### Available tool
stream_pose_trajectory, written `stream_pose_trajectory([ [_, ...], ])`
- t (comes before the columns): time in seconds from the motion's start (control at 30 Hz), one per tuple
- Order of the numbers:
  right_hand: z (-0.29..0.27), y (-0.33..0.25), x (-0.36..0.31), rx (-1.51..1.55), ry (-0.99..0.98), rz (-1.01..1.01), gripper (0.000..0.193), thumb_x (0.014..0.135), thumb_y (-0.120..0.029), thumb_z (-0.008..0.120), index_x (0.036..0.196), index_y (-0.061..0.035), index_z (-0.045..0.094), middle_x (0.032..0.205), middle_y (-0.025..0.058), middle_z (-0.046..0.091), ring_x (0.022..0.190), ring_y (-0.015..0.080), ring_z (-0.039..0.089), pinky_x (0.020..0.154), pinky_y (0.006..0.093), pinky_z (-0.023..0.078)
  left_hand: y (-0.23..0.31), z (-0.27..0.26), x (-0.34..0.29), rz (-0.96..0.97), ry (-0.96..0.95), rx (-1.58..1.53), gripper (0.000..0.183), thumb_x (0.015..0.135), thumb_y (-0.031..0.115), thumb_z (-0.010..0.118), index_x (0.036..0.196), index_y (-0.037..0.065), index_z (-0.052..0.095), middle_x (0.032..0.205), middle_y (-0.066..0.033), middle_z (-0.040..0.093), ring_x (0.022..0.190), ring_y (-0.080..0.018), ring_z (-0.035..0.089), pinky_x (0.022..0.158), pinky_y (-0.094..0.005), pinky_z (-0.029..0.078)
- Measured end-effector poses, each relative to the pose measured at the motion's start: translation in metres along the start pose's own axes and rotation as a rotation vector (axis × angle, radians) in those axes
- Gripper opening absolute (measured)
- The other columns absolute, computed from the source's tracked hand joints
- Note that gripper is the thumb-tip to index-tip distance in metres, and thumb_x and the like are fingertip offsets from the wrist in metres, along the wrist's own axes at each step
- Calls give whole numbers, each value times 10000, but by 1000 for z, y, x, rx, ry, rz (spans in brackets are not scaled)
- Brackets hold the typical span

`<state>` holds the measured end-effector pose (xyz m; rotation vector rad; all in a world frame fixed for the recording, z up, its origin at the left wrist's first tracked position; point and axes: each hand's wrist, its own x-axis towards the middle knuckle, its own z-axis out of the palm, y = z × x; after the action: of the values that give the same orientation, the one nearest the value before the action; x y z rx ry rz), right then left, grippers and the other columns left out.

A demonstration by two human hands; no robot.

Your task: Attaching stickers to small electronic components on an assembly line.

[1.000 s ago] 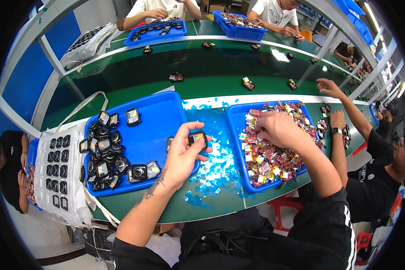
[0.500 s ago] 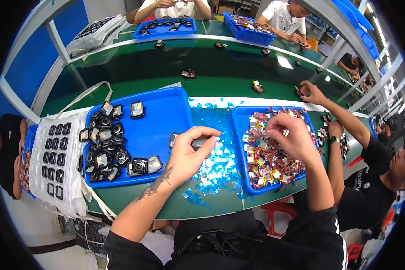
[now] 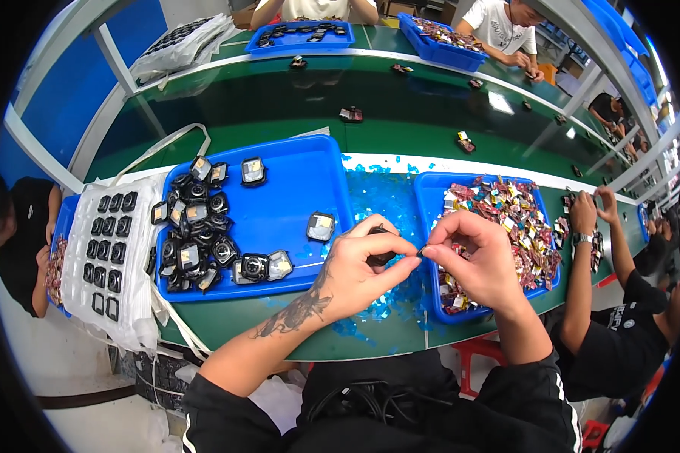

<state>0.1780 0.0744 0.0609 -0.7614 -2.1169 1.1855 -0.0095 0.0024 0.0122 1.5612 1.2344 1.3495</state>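
My left hand [image 3: 366, 257] is closed around a small black watch-like housing [image 3: 384, 243], mostly hidden behind its fingers. My right hand [image 3: 472, 253] is closed in a pinch, its fingertips meeting those of my left hand at a tiny dark piece too small to name. Both hands are above the table between two blue trays. To the left, one blue tray [image 3: 298, 162] carries a heap of black housings [image 3: 196, 226], with a single housing [image 3: 321, 226] lying apart near my left hand. Under my right hand, the other blue tray [image 3: 446, 312] is full of small pink, white and yellow parts [image 3: 517, 249].
Blue film scraps [image 3: 385, 196] litter the green table [image 3: 340, 336]. A white moulded tray [image 3: 98, 291] of black frames stands far left. Beyond runs a green belt [image 3: 279, 109] with scattered parts. A co-worker's arms [image 3: 582, 257] are close on the right; other people sit opposite.
My right hand has come left from over the parts tray to meet my left hand, which has moved right with the housing. The whole view has shifted slightly.
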Motion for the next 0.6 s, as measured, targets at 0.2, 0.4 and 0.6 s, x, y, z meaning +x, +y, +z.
stream_pose_trajectory([
  [0.2, 7, 0, 2, 117, 7, 150, 85, 834, 12, 674, 886, 18, 607, 837, 61, 616, 738, 121, 608, 679, 263, 510, -6, 5, -2, -27, 36, -82, 126, 789, 44, 740, 912, 24, 717, 902, -52, 582, 812, -107, 573, 674, -223, 463],
  [0.4, 25, 4, 1, -624, 196, -424, 201, 728, 39, 710, 845, -23, 558, 811, 113, 577, 742, 312, 565, 639, 384, 452, -16, 9, 2, 15, 115, -105, 99, 801, 31, 723, 889, -6, 699, 887, -60, 605, 776, -96, 575, 673, -216, 456],
  [0.6, 15, 0, -4, -447, 51, -117, 177, 799, 46, 644, 963, 3, 593, 854, 127, 598, 778, 287, 614, 677, 361, 495, -12, 6, 5, -247, 145, -456, 106, 894, 114, 668, 932, 15, 660, 772, -23, 634, 618, -41, 554, 496, -181, 420],
])
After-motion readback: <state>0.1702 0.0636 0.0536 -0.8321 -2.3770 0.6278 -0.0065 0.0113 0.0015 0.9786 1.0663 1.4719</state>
